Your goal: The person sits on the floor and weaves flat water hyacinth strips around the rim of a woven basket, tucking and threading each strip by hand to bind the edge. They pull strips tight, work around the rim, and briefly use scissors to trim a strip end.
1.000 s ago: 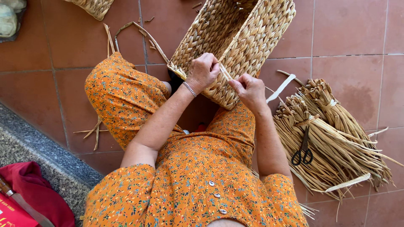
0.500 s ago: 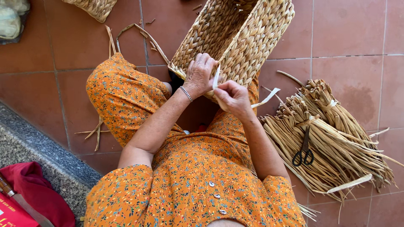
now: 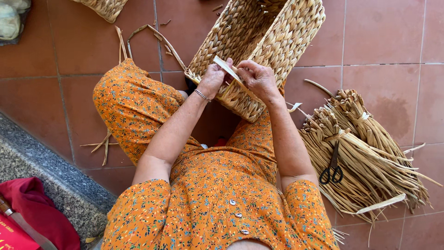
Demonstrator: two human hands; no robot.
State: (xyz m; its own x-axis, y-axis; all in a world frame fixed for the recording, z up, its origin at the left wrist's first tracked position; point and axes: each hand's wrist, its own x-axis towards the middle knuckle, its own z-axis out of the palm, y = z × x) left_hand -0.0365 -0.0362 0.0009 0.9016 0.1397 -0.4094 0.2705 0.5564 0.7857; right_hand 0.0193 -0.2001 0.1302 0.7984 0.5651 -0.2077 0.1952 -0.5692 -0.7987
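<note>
Orange flowered cloth [image 3: 217, 199] fills the near middle of the view, where the person sits on the tiled floor [image 3: 384, 41] with knees spread, so the work rests between the legs within easy reach. At the near left a red bag [image 3: 37, 215] lies on a grey stone step [image 3: 55, 180]. To the right, near the person's elbow, bundles of dried straw [image 3: 370, 153] lie tied in sheaves on the tiles, and black scissors [image 3: 332, 169] sit on top of them, seemingly kept handy for drawing and trimming new strands. A few loose strands [image 3: 104, 146] lie on the left beside the knee.

Farther out, both forearms reach forward to the near corner of a woven basket [image 3: 268, 41], which is tipped on its side with its rim toward the person; that brings the edge up to the hands. The left hand [image 3: 213, 79], wearing a thin bracelet, is closed on the rim and seems to steady it. The right hand [image 3: 260, 79] pinches a pale flat strip [image 3: 226, 68] between thumb and fingers, held taut and slanted across the rim between the two hands, as if being worked into the weave. At the far left, part of another woven basket [image 3: 104, 7] shows.
</note>
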